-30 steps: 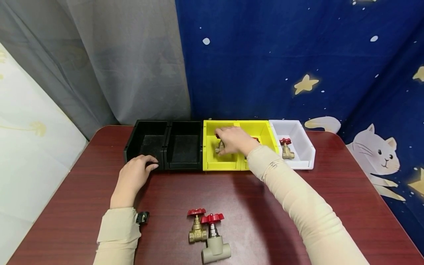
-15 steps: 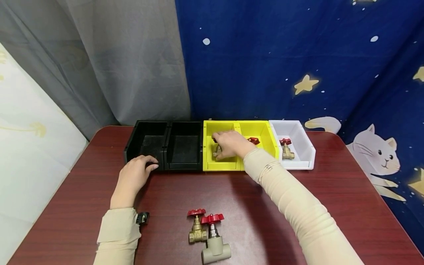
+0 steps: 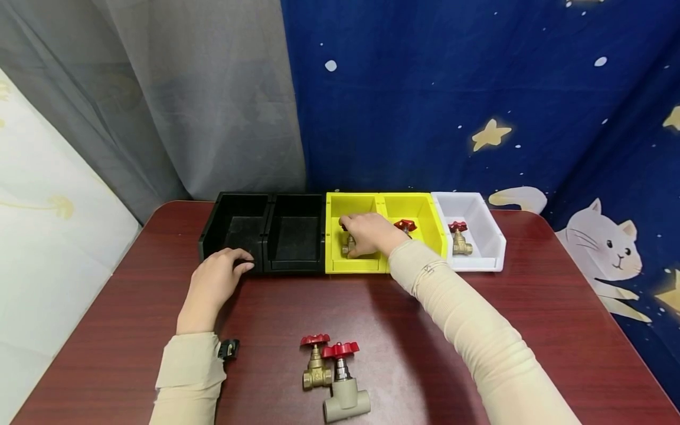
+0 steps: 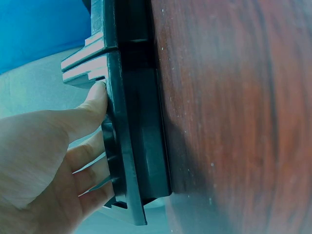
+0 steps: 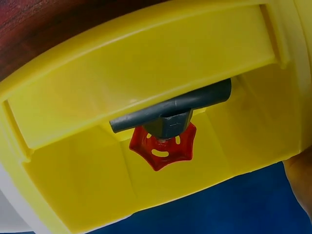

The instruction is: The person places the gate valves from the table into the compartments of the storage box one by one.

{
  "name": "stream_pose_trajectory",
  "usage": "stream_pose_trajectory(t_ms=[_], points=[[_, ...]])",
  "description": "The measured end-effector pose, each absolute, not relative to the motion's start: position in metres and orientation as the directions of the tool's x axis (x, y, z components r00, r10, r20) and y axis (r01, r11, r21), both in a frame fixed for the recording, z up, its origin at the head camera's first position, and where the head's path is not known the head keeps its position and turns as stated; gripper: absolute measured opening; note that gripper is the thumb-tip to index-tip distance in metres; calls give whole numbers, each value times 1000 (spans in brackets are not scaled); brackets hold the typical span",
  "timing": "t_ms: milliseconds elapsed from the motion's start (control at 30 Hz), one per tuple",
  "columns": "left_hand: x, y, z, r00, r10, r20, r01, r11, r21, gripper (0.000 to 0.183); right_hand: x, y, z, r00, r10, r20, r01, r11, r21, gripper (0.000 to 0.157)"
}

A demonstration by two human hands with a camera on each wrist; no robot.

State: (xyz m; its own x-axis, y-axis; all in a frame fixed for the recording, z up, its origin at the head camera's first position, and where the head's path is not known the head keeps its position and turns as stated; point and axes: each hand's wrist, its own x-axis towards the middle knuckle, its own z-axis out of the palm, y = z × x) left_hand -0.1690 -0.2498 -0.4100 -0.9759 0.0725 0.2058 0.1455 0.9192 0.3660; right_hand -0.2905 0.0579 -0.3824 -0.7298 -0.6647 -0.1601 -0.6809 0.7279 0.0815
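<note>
My right hand (image 3: pixel 366 234) is inside the left yellow bin (image 3: pixel 355 267), its thumb and fingers around a brass gate valve (image 3: pixel 347 245). The hand covers much of this valve, including most of its handwheel. My left hand (image 3: pixel 215 280) rests on the front rim of the leftmost black bin (image 3: pixel 247 227). In the left wrist view its thumb (image 4: pixel 97 95) touches the bin's edge, while the other fingers reach past the rim. The right wrist view looks into the right yellow bin (image 5: pixel 146 63), where a dark grey valve (image 5: pixel 173 112) with a red handwheel lies.
A brass valve (image 3: pixel 317 372) and a grey plastic tee valve (image 3: pixel 346 401), both red-wheeled, stand on the table's near part. The white bin (image 3: pixel 486 236) at the right end holds another brass valve (image 3: pixel 460 241). A second black bin (image 3: pixel 294 233) adjoins the yellow ones. Curtains hang behind.
My right hand has shifted slightly left and down in the left yellow bin along with the brass valve. More of the red handwheel in the right yellow bin shows. The left hand stays put.
</note>
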Motion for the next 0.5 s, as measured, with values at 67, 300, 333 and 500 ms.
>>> stream_pose_trajectory(t_ms=[67,300,333,500], points=[[-169,-249,-410,-975,71,209,145,920,365,17,-291,58,-382,-732,-660,-167,-677,732,75,77],[-169,-249,-409,-973,69,221,148,920,363,17,-291,59,-382,-738,-649,-185,-663,748,20,79],[-169,-249,-409,-973,68,221,147,920,364,17,-291,59,-382,-738,-649,-184,-663,749,15,78],[-168,-248,-407,-975,67,210,142,920,365,17,-291,60,-383,-741,-647,-179,-662,748,38,78]])
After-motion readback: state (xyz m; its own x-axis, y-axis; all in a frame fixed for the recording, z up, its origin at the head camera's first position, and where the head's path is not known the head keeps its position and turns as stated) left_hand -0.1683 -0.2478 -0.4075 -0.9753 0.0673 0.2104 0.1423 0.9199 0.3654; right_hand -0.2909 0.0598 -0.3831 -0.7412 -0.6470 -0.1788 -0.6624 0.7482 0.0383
